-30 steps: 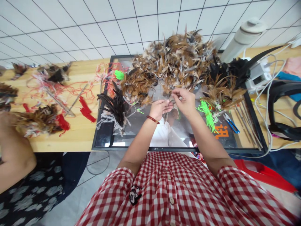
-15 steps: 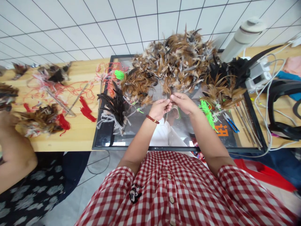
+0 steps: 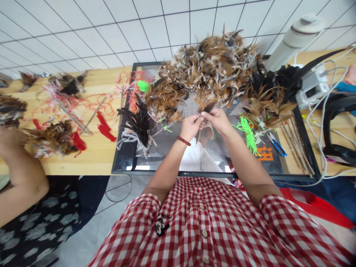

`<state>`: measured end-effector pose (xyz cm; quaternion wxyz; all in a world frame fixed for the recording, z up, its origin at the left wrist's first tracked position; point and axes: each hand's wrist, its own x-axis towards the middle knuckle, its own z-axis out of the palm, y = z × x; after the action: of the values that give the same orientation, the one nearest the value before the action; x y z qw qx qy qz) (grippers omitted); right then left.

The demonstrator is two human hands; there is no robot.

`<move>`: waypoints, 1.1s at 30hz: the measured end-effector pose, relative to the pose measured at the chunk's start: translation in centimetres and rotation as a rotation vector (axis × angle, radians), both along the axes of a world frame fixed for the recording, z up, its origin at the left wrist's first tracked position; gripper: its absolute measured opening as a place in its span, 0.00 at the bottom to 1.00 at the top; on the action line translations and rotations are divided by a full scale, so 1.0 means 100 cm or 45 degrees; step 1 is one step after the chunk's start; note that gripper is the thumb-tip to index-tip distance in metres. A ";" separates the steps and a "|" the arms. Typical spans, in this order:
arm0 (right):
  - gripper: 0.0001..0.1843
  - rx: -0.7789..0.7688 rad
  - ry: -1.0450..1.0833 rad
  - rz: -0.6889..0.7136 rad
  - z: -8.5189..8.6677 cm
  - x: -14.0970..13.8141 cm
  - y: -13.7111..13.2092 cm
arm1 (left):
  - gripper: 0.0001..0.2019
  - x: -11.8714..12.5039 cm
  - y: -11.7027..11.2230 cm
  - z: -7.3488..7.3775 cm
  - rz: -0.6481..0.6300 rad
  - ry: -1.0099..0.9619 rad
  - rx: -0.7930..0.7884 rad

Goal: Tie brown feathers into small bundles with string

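Note:
My left hand [image 3: 191, 127] and my right hand [image 3: 218, 120] meet over the framed glass panel, thumbs and fingers pinched together. A small tuft of brown and black feathers [image 3: 207, 106] sticks up from between their fingertips; its lower end is hidden by the fingers. Just beyond my hands lies a big heap of brown feathers [image 3: 214, 65]. To the left of my left hand is a bunch of black feathers [image 3: 140, 124] with pale quills. Bright green strands [image 3: 249, 135] lie right of my right hand, beside a bundle of brown feathers [image 3: 268, 105].
Blue-handled snips [image 3: 277, 144] and thin sticks [image 3: 296, 144] lie on the right of the panel [image 3: 167, 173]. A white bottle [image 3: 292, 46] stands at the back right, near cables and a white adapter [image 3: 311, 89]. A co-worker's arm [image 3: 26, 167] is at left, near red strands [image 3: 105, 127].
More of the dark and brown feather tuft now shows above my fingertips. My hands stay together in nearly the same place. The whole view has shifted slightly.

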<state>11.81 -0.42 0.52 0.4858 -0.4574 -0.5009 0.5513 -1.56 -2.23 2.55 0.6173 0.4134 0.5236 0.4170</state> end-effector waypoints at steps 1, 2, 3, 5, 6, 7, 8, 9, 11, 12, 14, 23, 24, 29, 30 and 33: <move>0.26 0.038 -0.052 -0.030 0.000 0.000 0.000 | 0.12 0.000 0.002 -0.003 0.038 0.027 0.035; 0.24 0.077 -0.120 -0.067 0.000 0.001 0.000 | 0.11 -0.001 0.003 -0.005 0.080 0.036 0.055; 0.21 0.114 -0.201 -0.086 0.002 0.003 -0.001 | 0.10 -0.002 0.005 -0.007 0.131 0.030 0.062; 0.16 0.181 -0.380 0.028 0.009 0.009 -0.004 | 0.09 -0.006 0.010 -0.008 0.241 -0.031 0.046; 0.14 0.210 -0.461 0.177 0.013 0.011 -0.006 | 0.08 -0.008 0.012 -0.007 0.288 -0.084 0.022; 0.12 0.237 -0.526 0.377 0.018 0.012 -0.009 | 0.08 -0.010 0.013 -0.006 0.322 -0.150 -0.013; 0.11 0.267 -0.582 0.593 0.022 0.012 -0.012 | 0.09 -0.012 0.014 -0.004 0.341 -0.221 -0.056; 0.10 0.297 -0.643 0.789 0.025 0.011 -0.015 | 0.09 -0.014 0.015 -0.002 0.351 -0.291 -0.101; 0.08 0.348 -0.815 1.034 0.027 0.005 -0.020 | 0.09 -0.016 0.015 0.001 0.362 -0.400 -0.180; 0.07 0.375 -0.920 1.083 0.027 0.002 -0.022 | 0.08 -0.017 0.016 0.002 0.370 -0.438 -0.207; 0.07 0.437 -1.078 1.077 0.023 -0.003 -0.022 | 0.08 -0.018 0.016 0.003 0.379 -0.478 -0.237; 0.14 0.672 -0.873 0.154 0.016 0.008 -0.011 | 0.10 -0.018 0.015 0.001 0.323 -0.378 -0.183; 0.14 0.670 -0.848 0.077 0.016 0.009 -0.010 | 0.10 -0.018 0.015 0.000 0.315 -0.369 -0.167; 0.11 0.414 -0.609 -0.096 0.016 0.008 -0.009 | 0.09 -0.017 0.015 -0.003 0.295 -0.326 -0.106; 0.12 0.343 -0.523 -0.116 0.016 0.007 -0.009 | 0.09 -0.018 0.015 -0.003 0.303 -0.320 -0.098; 0.17 0.127 -0.175 -0.211 0.015 0.002 -0.007 | 0.08 -0.018 0.017 -0.004 0.364 -0.347 -0.097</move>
<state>12.01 -1.08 2.02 0.5163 -0.5093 -0.5203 0.4509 -3.36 -0.58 2.19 0.6320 0.2510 0.5041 0.5324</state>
